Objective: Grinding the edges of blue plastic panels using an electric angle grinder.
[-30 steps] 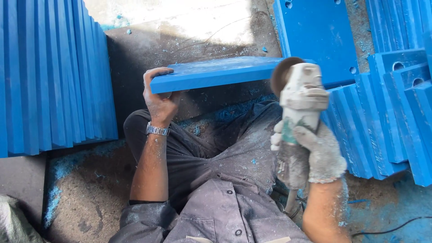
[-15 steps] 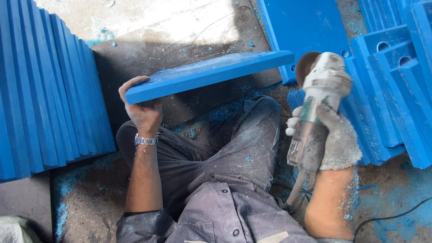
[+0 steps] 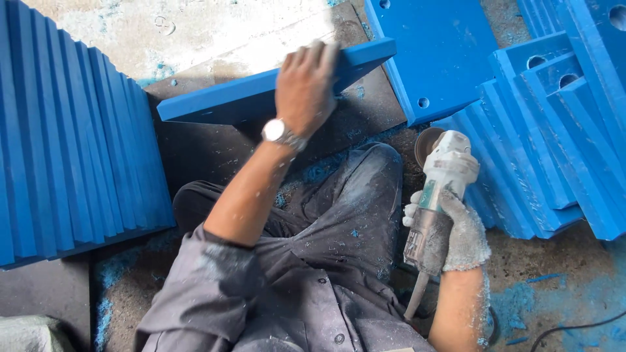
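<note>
My left hand [image 3: 305, 86], bare with a wristwatch, grips the near edge of a blue plastic slab [image 3: 215, 99] that stands tilted on its edge over the floor ahead of my knees. My right hand [image 3: 460, 236], in a dusty white knit glove, is closed around the body of a grey angle grinder [image 3: 435, 207]. The grinder's disc end points away from me, next to my right knee and apart from the slab. My grey trousers are covered in pale and blue dust.
A row of blue slabs [image 3: 72, 143] stands on edge at my left. More blue slabs with round holes [image 3: 554, 130] are stacked at my right, and one flat slab [image 3: 437, 52] lies beyond the grinder. A black cable [image 3: 574, 326] runs on the dusty floor.
My left hand slid from the slab's left end to its middle-right, and the slab swung and shifted left. The grinder dropped lower, away from the slab's end.
</note>
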